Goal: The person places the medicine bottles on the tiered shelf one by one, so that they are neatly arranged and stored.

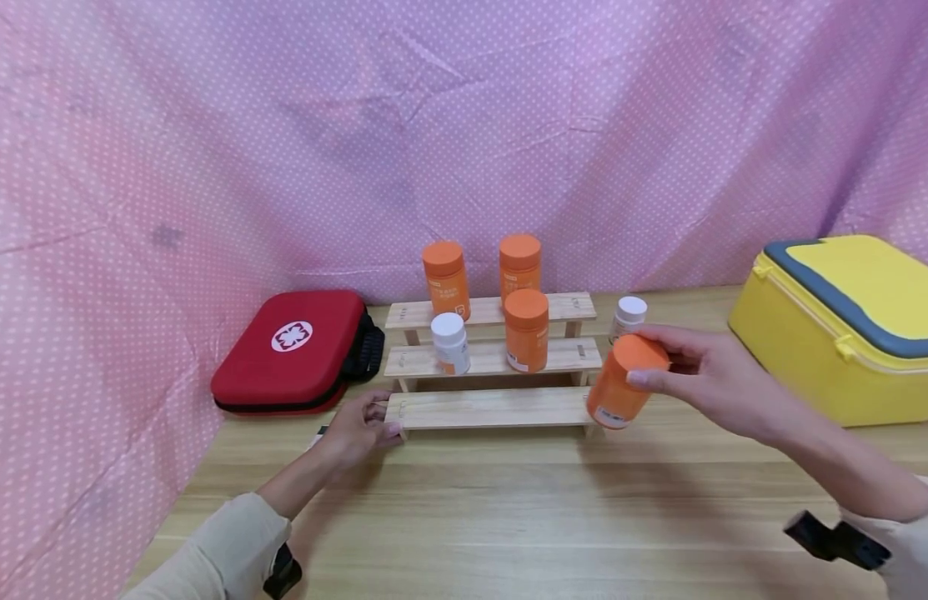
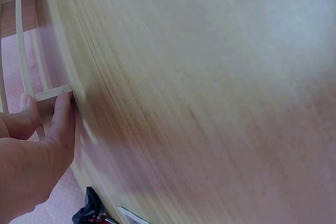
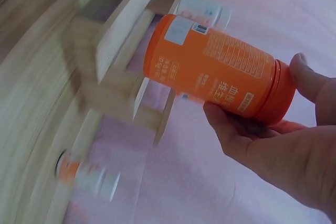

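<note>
My right hand (image 1: 722,379) holds an orange pill bottle (image 1: 617,396) near its cap, tilted, by the right end of the lowest step of a three-step wooden rack (image 1: 494,408). The bottle's printed side (image 3: 210,66) faces the right wrist camera. At the rack's left end, my left hand (image 1: 358,429) grips the lowest step, thumb and fingers around its end support (image 2: 52,93). On the middle step stand a white bottle (image 1: 450,346) and an orange bottle (image 1: 527,333). Two more orange bottles (image 1: 444,279) stand on the top step.
Behind the held bottle, a small white-capped bottle (image 1: 630,312) stands on the table right of the rack. A red first-aid case (image 1: 291,358) lies at the left, and a yellow box (image 1: 831,350) with a grey-trimmed lid sits at the right. A pink dotted cloth (image 1: 433,125) hangs behind.
</note>
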Demonstrator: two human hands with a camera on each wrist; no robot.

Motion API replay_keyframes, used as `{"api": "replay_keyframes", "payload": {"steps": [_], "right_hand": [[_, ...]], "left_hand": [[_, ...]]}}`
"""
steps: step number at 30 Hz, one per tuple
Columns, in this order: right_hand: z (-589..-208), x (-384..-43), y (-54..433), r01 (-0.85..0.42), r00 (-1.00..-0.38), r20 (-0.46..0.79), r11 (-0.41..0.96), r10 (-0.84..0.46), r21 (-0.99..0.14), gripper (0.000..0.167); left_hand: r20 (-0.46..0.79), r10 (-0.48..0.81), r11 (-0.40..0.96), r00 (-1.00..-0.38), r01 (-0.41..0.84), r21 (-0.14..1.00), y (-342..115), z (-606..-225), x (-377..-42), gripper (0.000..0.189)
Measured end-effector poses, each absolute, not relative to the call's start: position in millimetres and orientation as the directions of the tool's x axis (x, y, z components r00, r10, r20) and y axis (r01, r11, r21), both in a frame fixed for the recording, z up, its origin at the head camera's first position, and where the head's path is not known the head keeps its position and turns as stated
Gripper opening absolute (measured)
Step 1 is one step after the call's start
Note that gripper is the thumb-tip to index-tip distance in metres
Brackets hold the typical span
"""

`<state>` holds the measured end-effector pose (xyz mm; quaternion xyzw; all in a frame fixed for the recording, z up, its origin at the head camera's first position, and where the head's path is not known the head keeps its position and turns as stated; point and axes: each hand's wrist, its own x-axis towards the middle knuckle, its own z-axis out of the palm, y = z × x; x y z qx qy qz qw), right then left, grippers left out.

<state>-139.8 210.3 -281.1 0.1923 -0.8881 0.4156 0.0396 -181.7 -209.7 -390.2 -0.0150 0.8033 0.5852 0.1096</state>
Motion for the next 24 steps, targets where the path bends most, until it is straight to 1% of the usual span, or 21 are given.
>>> {"api": "replay_keyframes", "payload": {"steps": [4,11,14,17,21,24], "right_hand": [[-280.4,-144.7,181.3,-0.398,-0.907,0.232,0.530,-0.353,-0.749,0.047],[-293.6,-161.9,121.4,-0.433,-0.857,0.229,0.406,-0.461,-0.805,0.043],[-298.5,-167.9,98.9,-0.432,-0.847,0.217,0.390,-0.485,-0.813,0.040],[-302.0,-173.5,80.1,-0.427,-0.842,0.205,0.385,-0.499,-0.818,0.041],[-307.6,-181.2,60.8,-0.422,-0.846,0.203,0.386,-0.494,-0.820,0.043],[-312.5,-185.5,50.8,-0.426,-0.851,0.211,0.398,-0.480,-0.813,0.042]], "left_hand": [[-0.197,0.104,0.313,-0.975,-0.156,0.937,-209.3,-390.2,-181.7,0.052],[-0.198,0.108,0.304,-0.974,-0.157,0.940,-209.9,-390.0,-182.1,0.052],[-0.199,0.104,0.326,-0.975,-0.156,0.932,-209.3,-389.3,-182.3,0.052],[-0.194,0.103,0.353,-0.976,-0.147,0.924,-208.9,-389.1,-182.3,0.052],[-0.193,0.104,0.342,-0.976,-0.147,0.928,-208.7,-388.9,-181.8,0.052],[-0.199,0.098,0.357,-0.975,-0.152,0.922,-209.2,-388.8,-182.4,0.052]]}}
